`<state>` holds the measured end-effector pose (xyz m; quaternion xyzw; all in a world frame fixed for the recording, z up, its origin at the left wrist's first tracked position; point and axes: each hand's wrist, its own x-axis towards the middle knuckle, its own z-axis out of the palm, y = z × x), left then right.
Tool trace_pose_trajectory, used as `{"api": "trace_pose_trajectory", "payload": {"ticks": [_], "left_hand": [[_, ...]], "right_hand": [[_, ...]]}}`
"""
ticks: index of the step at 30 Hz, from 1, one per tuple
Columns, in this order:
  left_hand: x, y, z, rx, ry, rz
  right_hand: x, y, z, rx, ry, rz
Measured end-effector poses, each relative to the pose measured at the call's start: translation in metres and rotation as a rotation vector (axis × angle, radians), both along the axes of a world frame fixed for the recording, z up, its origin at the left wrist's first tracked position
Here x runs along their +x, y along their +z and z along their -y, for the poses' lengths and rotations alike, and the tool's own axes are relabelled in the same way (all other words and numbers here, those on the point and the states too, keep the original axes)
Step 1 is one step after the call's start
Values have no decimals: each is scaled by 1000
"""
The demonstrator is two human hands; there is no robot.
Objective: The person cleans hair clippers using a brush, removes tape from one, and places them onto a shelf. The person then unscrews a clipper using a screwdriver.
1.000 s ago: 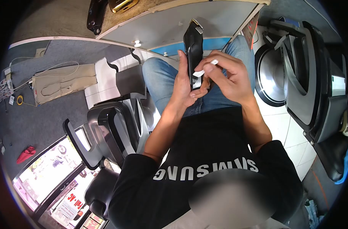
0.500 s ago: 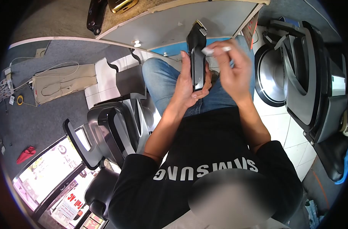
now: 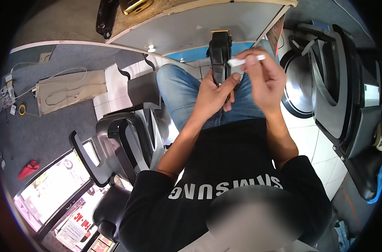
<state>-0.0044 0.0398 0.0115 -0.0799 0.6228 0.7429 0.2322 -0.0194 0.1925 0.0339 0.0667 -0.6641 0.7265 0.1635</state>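
A black hair clipper [image 3: 220,52] points away from me, its gold-edged blade at the top. My left hand [image 3: 215,95] is closed round its lower body, with the thumb lying across the front. My right hand [image 3: 265,82] is raised just to the right of the clipper. Between its fingers is a small white strip [image 3: 237,62], one end turned toward the clipper's side and the other sticking out past the fingers. I cannot tell whether the strip is folded tissue or a small brush. Both hands are above my lap in blue jeans [image 3: 174,84].
A counter [image 3: 191,14] with a grey front is ahead, carrying a black clipper [image 3: 105,19] and a gold device [image 3: 134,6]. Barber chairs stand at left [image 3: 128,134] and right [image 3: 337,88]. Flattened cardboard [image 3: 71,92] with a cable lies on the left.
My left hand has turned the clipper so its front faces up, and the thumb has moved across it. My right hand has shifted slightly right with the white strip.
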Motion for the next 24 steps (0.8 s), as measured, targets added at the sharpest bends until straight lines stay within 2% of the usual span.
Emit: {"api": "trace_pose_trajectory", "payload": {"ticks": [4,7,8,11,12,14,15,16,18,19,20,23,24], "left_hand": [[-1,-9,-5,-150,38,-65],[-2,-1,-4,-319,37,-77],[-2,-2,-4,-370,33,-91],[0,-20,0,-430,71,-226],[0,-24,-1,-405,91,-283],[1,-28,-6,-405,167,-397],[1,-23,-6,-439,136,-342],[0,-16,-5,-473,109,-287],[0,-3,-5,-507,85,-214],[1,-6,-3,-488,113,-275],[2,-14,-2,-467,136,-338],[0,-21,-2,-432,120,-266],[-1,-8,-2,-418,99,-190]], "right_hand": [[-3,4,-4,487,173,-165],[-9,-7,9,440,-148,-223],[-4,-3,7,424,-233,-147],[0,2,3,316,48,-118],[-3,0,2,395,182,-161],[-10,-13,4,494,8,-235],[-12,-14,6,543,-76,-275],[-11,-12,8,439,-209,-193],[-6,-1,2,332,-61,-100],[-4,1,0,276,8,-52],[-5,-4,-1,271,186,-41],[-13,-18,3,527,-10,-256],[-12,-17,7,405,-157,-156]]}}
